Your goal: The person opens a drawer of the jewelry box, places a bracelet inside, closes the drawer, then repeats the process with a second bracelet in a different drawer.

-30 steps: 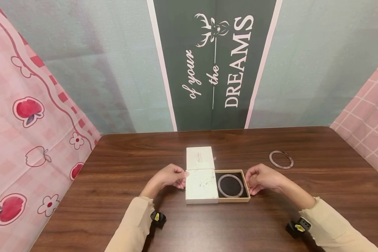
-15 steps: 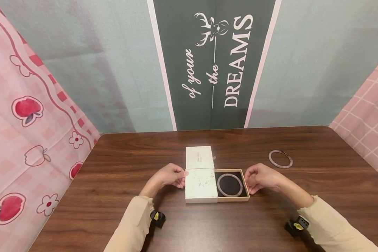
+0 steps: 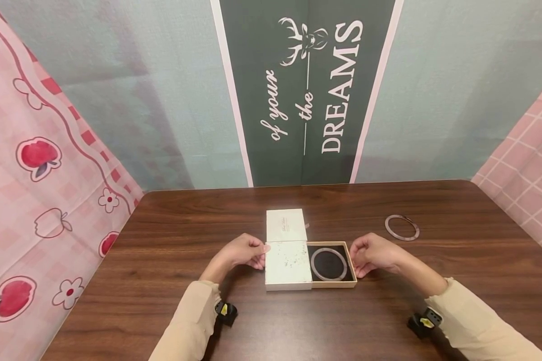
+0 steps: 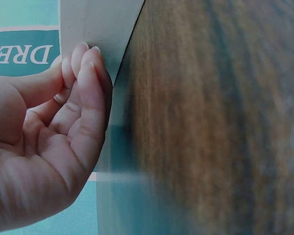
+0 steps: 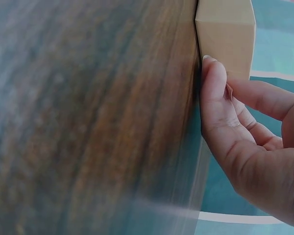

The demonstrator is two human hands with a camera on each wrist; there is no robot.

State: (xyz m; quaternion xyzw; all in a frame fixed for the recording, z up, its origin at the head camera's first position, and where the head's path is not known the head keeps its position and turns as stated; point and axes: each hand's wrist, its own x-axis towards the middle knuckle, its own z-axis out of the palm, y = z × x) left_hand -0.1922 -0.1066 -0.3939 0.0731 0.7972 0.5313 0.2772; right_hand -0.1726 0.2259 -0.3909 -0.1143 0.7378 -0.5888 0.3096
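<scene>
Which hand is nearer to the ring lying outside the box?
Right. The right hand is close by, front-left of the ring; the left hand is farther, across the box.

From your head, a camera is looking forward and down across the dark brown wood-grained counter (image 3: 289, 323) toward the dark green wall panel with white lettering (image 3: 307, 100), from farther off. Your left-wrist camera is sitting close to your left fingers (image 4: 89, 93), facing the white rectangular box sleeve (image 4: 95, 27), with the counter standing on edge at right. Your right-wrist camera is mirroring it, peering closely past your right fingers (image 5: 216, 98) at the tan rectangular tray (image 5: 228, 49). Head and left-wrist views are sharing the sleeve and lettering; head and right-wrist, the tray.
</scene>
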